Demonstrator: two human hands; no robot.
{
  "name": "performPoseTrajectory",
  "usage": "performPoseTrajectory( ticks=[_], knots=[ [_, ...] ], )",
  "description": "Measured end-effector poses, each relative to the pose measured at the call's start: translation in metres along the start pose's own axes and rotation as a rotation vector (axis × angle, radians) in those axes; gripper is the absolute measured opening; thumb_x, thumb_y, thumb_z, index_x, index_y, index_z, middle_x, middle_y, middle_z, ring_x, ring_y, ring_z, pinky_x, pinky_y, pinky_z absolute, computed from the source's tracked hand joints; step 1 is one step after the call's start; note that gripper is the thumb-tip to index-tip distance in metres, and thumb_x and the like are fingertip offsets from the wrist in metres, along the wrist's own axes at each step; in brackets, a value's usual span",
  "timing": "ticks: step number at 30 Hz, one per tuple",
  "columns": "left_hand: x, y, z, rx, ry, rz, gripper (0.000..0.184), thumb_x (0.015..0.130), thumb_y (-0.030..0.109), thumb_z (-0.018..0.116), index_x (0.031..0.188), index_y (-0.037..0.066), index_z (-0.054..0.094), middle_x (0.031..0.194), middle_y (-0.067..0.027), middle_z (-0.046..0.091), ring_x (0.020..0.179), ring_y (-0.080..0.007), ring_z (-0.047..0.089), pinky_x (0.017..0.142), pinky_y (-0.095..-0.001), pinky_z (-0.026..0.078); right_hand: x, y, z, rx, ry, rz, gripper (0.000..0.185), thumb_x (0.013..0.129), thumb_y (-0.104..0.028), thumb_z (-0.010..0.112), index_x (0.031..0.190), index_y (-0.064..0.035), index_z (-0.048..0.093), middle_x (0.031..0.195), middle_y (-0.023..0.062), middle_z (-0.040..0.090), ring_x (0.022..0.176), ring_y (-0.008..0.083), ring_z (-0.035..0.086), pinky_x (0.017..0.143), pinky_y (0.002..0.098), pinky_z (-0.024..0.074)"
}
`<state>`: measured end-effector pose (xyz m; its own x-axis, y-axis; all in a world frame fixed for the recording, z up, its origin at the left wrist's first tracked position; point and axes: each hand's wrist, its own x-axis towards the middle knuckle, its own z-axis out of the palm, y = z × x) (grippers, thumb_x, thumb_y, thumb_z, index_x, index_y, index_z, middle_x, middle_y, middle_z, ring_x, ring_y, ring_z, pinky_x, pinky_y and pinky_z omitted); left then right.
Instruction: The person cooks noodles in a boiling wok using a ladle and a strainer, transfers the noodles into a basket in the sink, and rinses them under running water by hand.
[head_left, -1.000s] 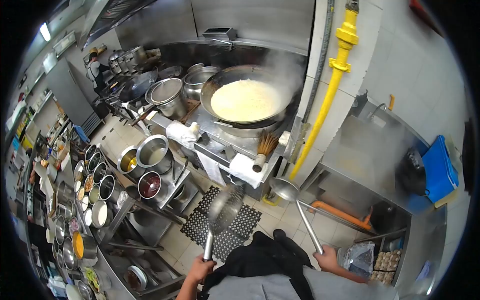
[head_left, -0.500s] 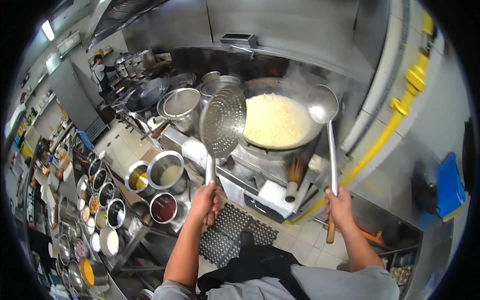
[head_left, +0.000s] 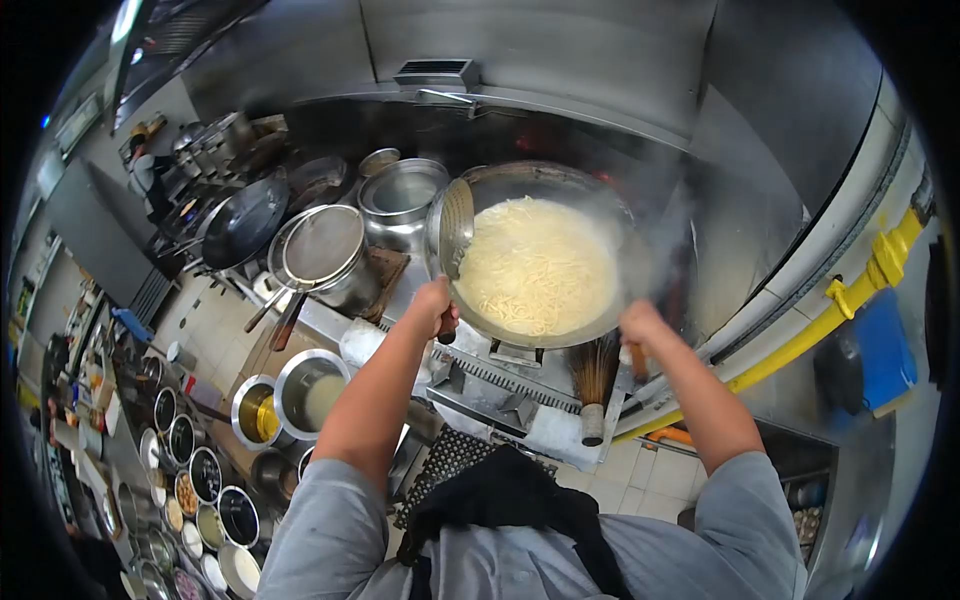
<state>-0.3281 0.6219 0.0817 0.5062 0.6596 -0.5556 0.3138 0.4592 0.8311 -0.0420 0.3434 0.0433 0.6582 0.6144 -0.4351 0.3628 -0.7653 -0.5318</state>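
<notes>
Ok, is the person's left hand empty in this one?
No, the left hand grips the perforated skimmer by its handle, beside the pale noodles in the wok.

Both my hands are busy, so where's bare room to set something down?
A narrow steel strip looks free, bordered by the wok, the slotted grate and the brush. Left of the wok it's crowded: pots and a sieve stand close together.

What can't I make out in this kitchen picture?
All in the head view:
The bottom of the wok: hidden by noodles.
The far end of the tool whose wooden handle is in the right hand: lost amid blur and steam.
The distant co-worker's hands: too small.
Some lower-left bowls: cut off by the bottom edge.
</notes>
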Motion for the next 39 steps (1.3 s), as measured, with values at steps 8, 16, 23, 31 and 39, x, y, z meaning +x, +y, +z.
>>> performPoseTrajectory(
  ticks=[8, 16, 23, 31, 39],
  knots=[
    [0.032, -0.010, 0.039, -0.062, -0.339, -0.398, 0.046, 0.097, 0.043, 0.023, 0.070, 0.011, 0.042, 0.046, -0.0003, 0.039, 0.039, -0.0152, 0.039, 0.038, -0.0299, 0.042, -0.100, -0.141, 0.036, 1.201, -0.238, 0.305, 0.018, 0.085, -0.007, 0.051, 0.068, -0.0082, 0.043, 0.056, -0.0012, 0.043, 0.042, 0.0087, 0.039, 0.037, 0.0249, 0.0364],
    [0.047, -0.004, 0.014, -0.383, -0.539, -0.620, 0.041, 0.096, 0.036, 0.028, 0.066, 0.012, 0.041, 0.049, -0.0001, 0.039, 0.040, -0.0134, 0.040, 0.037, -0.0301, 0.041, -0.149, -0.215, 0.063, 0.756, -0.073, 0.173, 0.014, 0.080, -0.003, 0.055, 0.089, -0.0016, 0.045, 0.058, 0.0026, 0.043, 0.041, 0.0114, 0.042, 0.033, 0.0278, 0.0363],
    [0.050, 0.001, -0.017, -0.487, -0.695, -0.732, 0.048, 0.097, 0.048, 0.028, 0.074, 0.008, 0.042, 0.054, 0.0029, 0.041, 0.044, -0.0102, 0.041, 0.041, -0.0239, 0.040, -0.088, -0.187, 0.023, 0.521, 0.175, 0.020, 0.027, 0.080, -0.005, 0.056, 0.104, 0.0042, 0.048, 0.060, 0.0057, 0.051, 0.042, 0.0139, 0.053, 0.034, 0.0294, 0.0419],
    [0.049, 0.005, -0.003, -0.507, -0.537, -0.733, 0.044, 0.098, 0.042, 0.029, 0.085, 0.002, 0.043, 0.065, -0.0005, 0.047, 0.049, -0.0085, 0.045, 0.042, -0.0227, 0.041, 0.022, -0.130, 0.029, -0.057, 0.394, 0.131, 0.030, 0.077, -0.007, 0.048, 0.103, 0.0094, 0.049, 0.079, 0.0280, 0.060, 0.059, 0.0387, 0.061, 0.054, 0.0435, 0.0508],
    [0.083, -0.006, -0.006, -0.421, -0.668, -0.725, 0.036, 0.098, 0.036, 0.030, 0.080, 0.006, 0.040, 0.063, 0.0020, 0.046, 0.046, -0.0063, 0.042, 0.039, -0.0216, 0.038, -0.095, -0.177, 0.065, -0.247, 0.284, 0.032, 0.035, 0.079, -0.008, 0.046, 0.112, 0.0058, 0.044, 0.089, 0.0300, 0.061, 0.087, 0.0448, 0.060, 0.079, 0.0493, 0.0470]
  ],
)
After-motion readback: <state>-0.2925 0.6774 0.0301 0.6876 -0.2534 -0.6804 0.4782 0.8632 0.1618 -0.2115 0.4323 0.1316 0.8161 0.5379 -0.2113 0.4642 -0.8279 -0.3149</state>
